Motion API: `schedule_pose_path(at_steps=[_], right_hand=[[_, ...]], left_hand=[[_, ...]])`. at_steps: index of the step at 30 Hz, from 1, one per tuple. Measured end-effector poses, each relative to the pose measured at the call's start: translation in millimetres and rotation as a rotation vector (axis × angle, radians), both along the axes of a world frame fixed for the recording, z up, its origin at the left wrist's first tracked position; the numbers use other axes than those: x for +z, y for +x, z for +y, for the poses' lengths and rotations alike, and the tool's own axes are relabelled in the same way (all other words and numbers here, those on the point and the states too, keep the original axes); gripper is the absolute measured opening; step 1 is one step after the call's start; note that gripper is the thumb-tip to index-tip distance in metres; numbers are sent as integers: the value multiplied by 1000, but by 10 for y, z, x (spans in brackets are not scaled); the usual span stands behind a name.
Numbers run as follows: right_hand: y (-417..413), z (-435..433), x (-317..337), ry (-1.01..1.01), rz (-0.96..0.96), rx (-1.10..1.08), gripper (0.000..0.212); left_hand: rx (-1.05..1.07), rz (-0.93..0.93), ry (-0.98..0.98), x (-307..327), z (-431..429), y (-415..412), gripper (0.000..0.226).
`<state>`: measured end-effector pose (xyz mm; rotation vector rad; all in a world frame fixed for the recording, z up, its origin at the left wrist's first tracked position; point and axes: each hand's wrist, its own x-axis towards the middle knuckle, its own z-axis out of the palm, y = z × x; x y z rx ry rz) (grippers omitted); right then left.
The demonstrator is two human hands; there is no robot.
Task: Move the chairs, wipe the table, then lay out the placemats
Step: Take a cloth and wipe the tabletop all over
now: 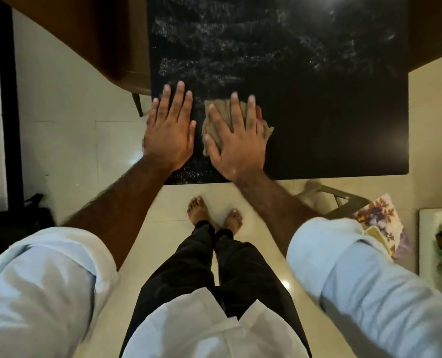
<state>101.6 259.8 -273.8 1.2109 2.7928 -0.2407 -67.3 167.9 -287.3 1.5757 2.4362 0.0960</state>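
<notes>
Now your right hand (236, 146) lies flat, fingers straight and spread, pressing the beige cloth (242, 111) onto the black table (318, 125); nothing is clenched. Your left hand (169, 133), just beside the cloth, rests flat near the table's edge, holding nothing. Put even weight through the palm and sweep toward the unstreaked stretch right of the cloth, overlapping the damp streaks (214, 47) beyond your fingertips

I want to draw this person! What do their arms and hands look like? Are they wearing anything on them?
The pale blue fabric left sleeve and the matching right sleeve are rolled up into thick cuffs near the elbows, so the forearms are bare. The left hand and right hand are bare too: no gloves, rings, watch or bracelet shows.
</notes>
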Motion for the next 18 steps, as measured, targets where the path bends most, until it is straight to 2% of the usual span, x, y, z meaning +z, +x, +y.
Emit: schedule_pose_path(at_steps=[4,8,12,15,18], right_hand=[[490,-502,51,-73,-41,80,74],[685,-283,16,-62,-89,40,77],[225,187,-22,-19,-27,-112,77],[-191,182,-46,12,-29,-60,76],[-343,-79,-31,12,-1,25,76]], left_hand=[[11,2,-4,30,-37,4,68],[41,4,9,20,-143,66,67],[39,-38,16,-2,-168,73,68],[38,-122,30,9,-183,23,69],[69,-330,131,44,-231,-60,65]])
